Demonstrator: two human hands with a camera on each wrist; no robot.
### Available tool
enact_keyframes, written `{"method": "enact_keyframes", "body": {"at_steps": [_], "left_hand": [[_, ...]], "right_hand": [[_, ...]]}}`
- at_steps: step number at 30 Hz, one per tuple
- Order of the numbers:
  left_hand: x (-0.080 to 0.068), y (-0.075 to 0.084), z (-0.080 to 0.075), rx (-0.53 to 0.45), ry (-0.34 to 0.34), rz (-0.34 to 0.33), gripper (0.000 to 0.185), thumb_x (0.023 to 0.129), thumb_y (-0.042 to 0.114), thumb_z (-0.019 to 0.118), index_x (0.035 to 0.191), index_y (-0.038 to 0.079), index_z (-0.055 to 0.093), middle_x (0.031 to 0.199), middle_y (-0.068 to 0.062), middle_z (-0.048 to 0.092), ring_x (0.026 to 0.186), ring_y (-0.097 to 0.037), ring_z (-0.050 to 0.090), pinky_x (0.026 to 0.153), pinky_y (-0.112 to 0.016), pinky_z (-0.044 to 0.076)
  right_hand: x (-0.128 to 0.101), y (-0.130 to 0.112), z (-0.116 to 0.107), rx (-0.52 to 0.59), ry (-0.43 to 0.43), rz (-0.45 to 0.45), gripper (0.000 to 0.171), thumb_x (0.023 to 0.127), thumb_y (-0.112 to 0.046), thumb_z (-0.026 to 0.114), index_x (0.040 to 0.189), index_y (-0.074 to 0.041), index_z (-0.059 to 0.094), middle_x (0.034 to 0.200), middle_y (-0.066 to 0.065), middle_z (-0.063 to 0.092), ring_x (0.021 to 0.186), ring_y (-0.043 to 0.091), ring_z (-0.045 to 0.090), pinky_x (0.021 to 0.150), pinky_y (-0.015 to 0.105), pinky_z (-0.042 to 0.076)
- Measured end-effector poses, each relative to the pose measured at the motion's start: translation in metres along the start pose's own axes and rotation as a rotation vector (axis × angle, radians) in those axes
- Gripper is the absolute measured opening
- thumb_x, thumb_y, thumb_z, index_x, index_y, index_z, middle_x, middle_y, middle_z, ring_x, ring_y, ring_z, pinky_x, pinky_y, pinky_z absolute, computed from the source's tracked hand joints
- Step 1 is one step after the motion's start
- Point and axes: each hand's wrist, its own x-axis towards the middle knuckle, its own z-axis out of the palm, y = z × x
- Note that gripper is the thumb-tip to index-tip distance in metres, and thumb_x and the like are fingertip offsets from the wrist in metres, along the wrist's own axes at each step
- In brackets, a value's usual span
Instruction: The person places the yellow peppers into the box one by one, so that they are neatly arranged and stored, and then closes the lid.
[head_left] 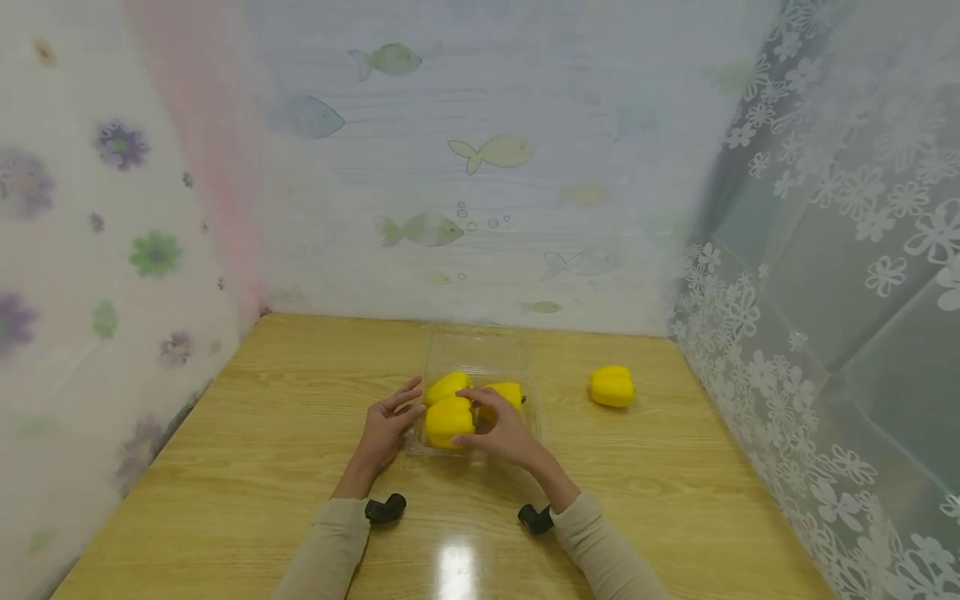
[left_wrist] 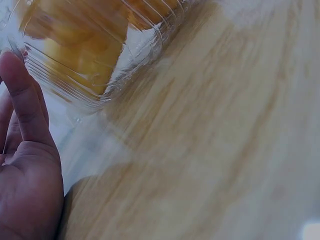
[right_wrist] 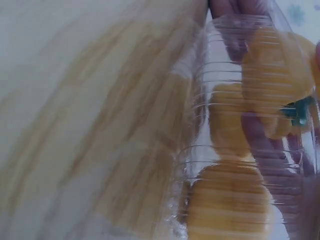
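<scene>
A clear plastic clamshell box [head_left: 476, 354] stands with its lid raised at the back. My right hand [head_left: 506, 433] reaches over its front and grips a yellow bell pepper [head_left: 447, 422], thumb low and fingers over the top. Through the box wall, in the right wrist view, that pepper's green stem [right_wrist: 299, 111] shows. Two more yellow peppers sit inside, one at the back left [head_left: 447, 388] and one at the right [head_left: 510, 393], partly hidden by my right hand. At the box's left side is my left hand [head_left: 384, 433], fingers extended and thumb at the wall [left_wrist: 65, 87].
Another yellow bell pepper [head_left: 612, 387] lies on the wooden table [head_left: 645, 475] to the right of the box. Fish-patterned cloth [head_left: 480, 250] hangs behind the table, with flowered cloths at both sides. Black wrist cameras [head_left: 386, 509] sit at both cuffs.
</scene>
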Motion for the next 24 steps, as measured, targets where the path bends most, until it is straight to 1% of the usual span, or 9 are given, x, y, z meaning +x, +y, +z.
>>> {"method": "enact_keyframes", "body": {"at_steps": [2, 3, 5, 7, 10, 12, 17, 21, 24], "left_hand": [[-0.0002, 0.0001, 0.0004, 0.001, 0.009, -0.004, 0.047, 0.095, -0.006, 0.065, 0.136, -0.022, 0.048, 0.159, -0.019, 0.041, 0.09, -0.006, 0.066, 0.058, -0.014, 0.046], [-0.0001, 0.0004, 0.0006, 0.003, 0.013, -0.005, 0.047, 0.095, -0.006, 0.065, 0.136, -0.022, 0.048, 0.159, -0.019, 0.041, 0.091, -0.006, 0.066, 0.059, -0.014, 0.046], [-0.0001, 0.0012, 0.0011, 0.003, 0.016, -0.013, 0.046, 0.095, -0.007, 0.065, 0.136, -0.021, 0.049, 0.159, -0.018, 0.042, 0.092, -0.006, 0.066, 0.058, -0.014, 0.046], [0.0002, 0.0019, 0.0013, 0.01, 0.015, -0.018, 0.045, 0.096, -0.007, 0.064, 0.137, -0.02, 0.049, 0.159, -0.017, 0.042, 0.093, -0.007, 0.066, 0.058, -0.014, 0.046], [0.0001, 0.0029, 0.0017, 0.013, 0.015, -0.023, 0.044, 0.096, -0.008, 0.063, 0.137, -0.02, 0.05, 0.159, -0.015, 0.042, 0.092, -0.006, 0.065, 0.058, -0.014, 0.045], [-0.0001, 0.0032, 0.002, 0.017, 0.014, -0.024, 0.044, 0.096, -0.007, 0.063, 0.137, -0.019, 0.051, 0.159, -0.015, 0.042, 0.09, -0.006, 0.064, 0.058, -0.014, 0.045], [-0.0004, 0.0027, 0.002, 0.006, 0.014, -0.024, 0.046, 0.095, -0.005, 0.066, 0.136, -0.02, 0.05, 0.16, -0.016, 0.041, 0.085, -0.005, 0.062, 0.057, -0.014, 0.045], [-0.0007, 0.0018, 0.0019, -0.004, 0.013, -0.024, 0.047, 0.095, -0.006, 0.066, 0.136, -0.02, 0.05, 0.16, -0.017, 0.041, 0.083, -0.004, 0.061, 0.056, -0.015, 0.046], [-0.0007, 0.0006, 0.0018, -0.009, 0.012, -0.018, 0.047, 0.095, -0.006, 0.066, 0.136, -0.02, 0.05, 0.159, -0.018, 0.041, 0.085, -0.004, 0.062, 0.056, -0.015, 0.046]], "right_hand": [[-0.0001, 0.0002, 0.0007, -0.007, -0.016, -0.005, 0.067, 0.084, -0.027, 0.086, 0.145, -0.021, 0.057, 0.144, 0.004, 0.053, 0.121, 0.027, 0.051, 0.097, 0.053, 0.052], [0.0001, 0.0004, 0.001, -0.003, -0.024, -0.002, 0.067, 0.085, -0.027, 0.086, 0.145, -0.02, 0.057, 0.143, 0.005, 0.053, 0.12, 0.028, 0.051, 0.095, 0.053, 0.054], [0.0004, 0.0007, 0.0011, -0.015, -0.034, -0.001, 0.068, 0.084, -0.027, 0.086, 0.144, -0.018, 0.057, 0.142, 0.006, 0.053, 0.12, 0.028, 0.051, 0.095, 0.052, 0.054], [0.0006, 0.001, 0.0009, -0.047, -0.045, 0.003, 0.069, 0.083, -0.029, 0.087, 0.145, -0.016, 0.057, 0.142, 0.005, 0.053, 0.121, 0.027, 0.051, 0.099, 0.051, 0.051], [0.0004, 0.0015, 0.0003, -0.107, -0.064, 0.009, 0.071, 0.083, -0.034, 0.087, 0.145, -0.017, 0.057, 0.142, 0.003, 0.052, 0.124, 0.024, 0.051, 0.106, 0.049, 0.046], [-0.0002, 0.0015, -0.0002, -0.121, -0.08, 0.02, 0.068, 0.086, -0.037, 0.083, 0.145, -0.018, 0.056, 0.14, 0.001, 0.052, 0.125, 0.023, 0.05, 0.107, 0.049, 0.044], [-0.0013, 0.0017, -0.0004, -0.116, -0.092, 0.047, 0.057, 0.094, -0.04, 0.074, 0.144, -0.019, 0.057, 0.132, 0.001, 0.054, 0.121, 0.025, 0.05, 0.106, 0.05, 0.043], [-0.0018, 0.0029, -0.0008, -0.114, -0.086, 0.066, 0.058, 0.094, -0.04, 0.074, 0.144, -0.017, 0.057, 0.136, 0.002, 0.056, 0.121, 0.023, 0.052, 0.106, 0.047, 0.044], [-0.0024, 0.0039, -0.0027, -0.069, -0.09, 0.075, 0.058, 0.093, -0.034, 0.076, 0.143, -0.011, 0.057, 0.14, 0.005, 0.058, 0.124, 0.023, 0.055, 0.108, 0.047, 0.045]]}}
